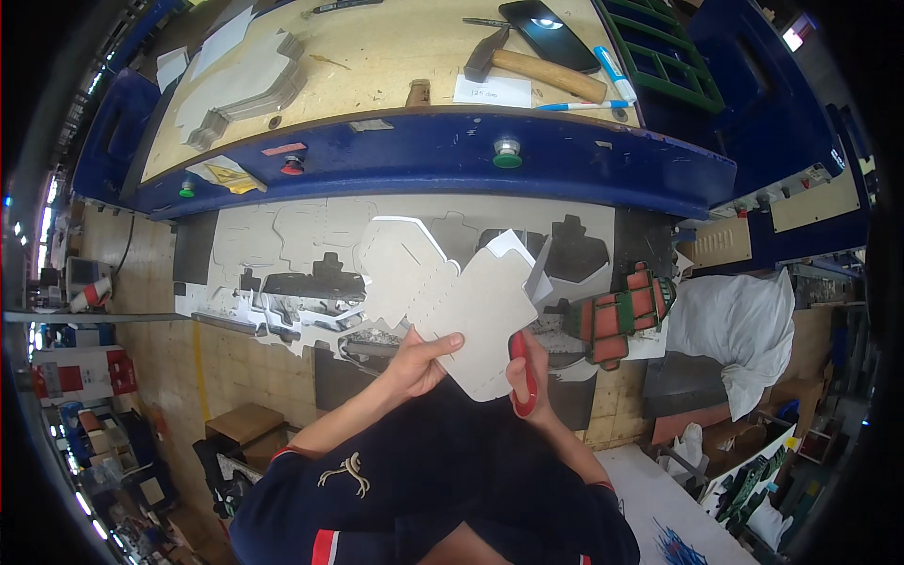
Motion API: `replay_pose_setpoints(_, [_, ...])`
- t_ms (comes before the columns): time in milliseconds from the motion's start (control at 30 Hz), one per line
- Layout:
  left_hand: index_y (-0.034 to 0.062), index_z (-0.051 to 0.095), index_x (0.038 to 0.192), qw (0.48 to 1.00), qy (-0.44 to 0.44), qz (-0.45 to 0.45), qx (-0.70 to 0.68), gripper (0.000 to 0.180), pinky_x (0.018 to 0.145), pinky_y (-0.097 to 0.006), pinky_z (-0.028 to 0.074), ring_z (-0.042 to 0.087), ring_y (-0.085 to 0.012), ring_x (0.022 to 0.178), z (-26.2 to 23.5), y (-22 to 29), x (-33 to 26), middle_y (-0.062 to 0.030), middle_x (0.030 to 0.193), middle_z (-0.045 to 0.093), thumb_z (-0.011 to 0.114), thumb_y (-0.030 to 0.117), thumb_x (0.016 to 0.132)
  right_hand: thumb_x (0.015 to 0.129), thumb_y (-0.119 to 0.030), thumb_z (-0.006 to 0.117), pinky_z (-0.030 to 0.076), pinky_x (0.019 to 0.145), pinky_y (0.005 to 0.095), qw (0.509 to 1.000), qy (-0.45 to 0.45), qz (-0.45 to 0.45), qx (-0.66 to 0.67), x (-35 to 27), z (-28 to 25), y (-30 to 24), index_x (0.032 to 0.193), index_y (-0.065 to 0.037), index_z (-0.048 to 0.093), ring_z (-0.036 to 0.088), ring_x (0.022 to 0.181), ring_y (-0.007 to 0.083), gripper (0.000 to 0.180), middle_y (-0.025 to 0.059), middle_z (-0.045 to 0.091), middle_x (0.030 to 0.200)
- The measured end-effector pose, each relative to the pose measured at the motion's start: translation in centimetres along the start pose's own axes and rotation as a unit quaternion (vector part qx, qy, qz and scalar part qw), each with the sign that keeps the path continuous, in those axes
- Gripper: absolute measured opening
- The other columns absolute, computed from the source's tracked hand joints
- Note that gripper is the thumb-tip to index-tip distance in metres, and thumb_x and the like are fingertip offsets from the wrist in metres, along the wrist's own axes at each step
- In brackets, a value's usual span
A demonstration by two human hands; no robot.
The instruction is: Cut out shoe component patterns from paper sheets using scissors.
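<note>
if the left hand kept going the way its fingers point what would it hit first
The left hand points up-right and already grips the grey die-cut cardboard blank. Beyond that, probably the right hand with its red-handled tool, though depth is unclear.

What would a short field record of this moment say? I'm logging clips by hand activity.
left hand: holds grey card cutout by its lower left edge
right hand: holds red-handled cutter at the cutout's right edge
bench: blue-edged, above the hands
on bench: hammer, card stack
below cutout: card scraps on floor
</note>
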State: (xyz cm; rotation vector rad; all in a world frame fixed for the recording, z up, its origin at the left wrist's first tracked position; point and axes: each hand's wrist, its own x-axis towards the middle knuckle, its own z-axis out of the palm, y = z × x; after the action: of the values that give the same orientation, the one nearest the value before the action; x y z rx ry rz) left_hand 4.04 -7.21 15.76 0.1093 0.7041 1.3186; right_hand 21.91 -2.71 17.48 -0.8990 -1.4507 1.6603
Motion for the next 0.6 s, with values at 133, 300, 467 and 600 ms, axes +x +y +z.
replay_pose_setpoints(133, [0.0021,0.035,0.136,1.0,-0.005,0.0,0.003,0.057,0.099,-0.041,0.05,0.054,-0.0272,0.12,0.2,0.5,0.1,-0.016,0.129,0.052,0.061,-0.005,0.086,0.085,-0.069,0.051,0.042,0.085,0.03,1.0,0.011,-0.002,-0.009,0.0,0.1,-0.2,0.127,0.009,0.044,0.054,0.097,0.0178,0.089,0.0131,0.06,0.106])
replay_pose_setpoints(300, [0.0016,0.043,0.132,0.989,-0.023,0.05,0.138,0.058,0.099,-0.04,0.046,0.056,-0.0242,0.116,-0.6,3.7,0.6,-0.0133,0.124,0.057,0.067,-0.006,0.08,0.081,-0.071,0.055,0.044,0.082,0.0298,0.981,-0.131,0.12,0.073,-0.2,-4.4,-1.0,0.129,0.006,0.04,0.055,0.091,0.0179,0.091,0.0095,0.056,0.097])
replay_pose_setpoints(467, [0.0023,0.039,0.134,0.988,-0.022,0.054,0.146,0.062,0.1,-0.04,0.045,0.054,-0.024,0.119,-0.6,3.6,0.5,-0.0131,0.126,0.055,0.068,-0.005,0.08,0.079,-0.072,0.057,0.045,0.086,0.0314,0.96,-0.212,0.103,0.15,-0.1,-5.6,-1.0,0.13,0.004,0.04,0.058,0.097,0.0212,0.094,0.0148,0.057,0.106])
replay_pose_setpoints(600, [0.0032,0.036,0.136,0.998,-0.03,0.044,0.044,0.064,0.102,-0.041,0.045,0.052,-0.0256,0.121,0.1,3.4,1.1,-0.0132,0.127,0.053,0.066,-0.006,0.081,0.081,-0.065,0.06,0.043,0.092,0.0348,0.918,-0.264,0.109,0.276,1.4,-6.3,1.9,0.13,0.002,0.039,0.059,0.103,0.0237,0.085,0.0213,0.057,0.116])
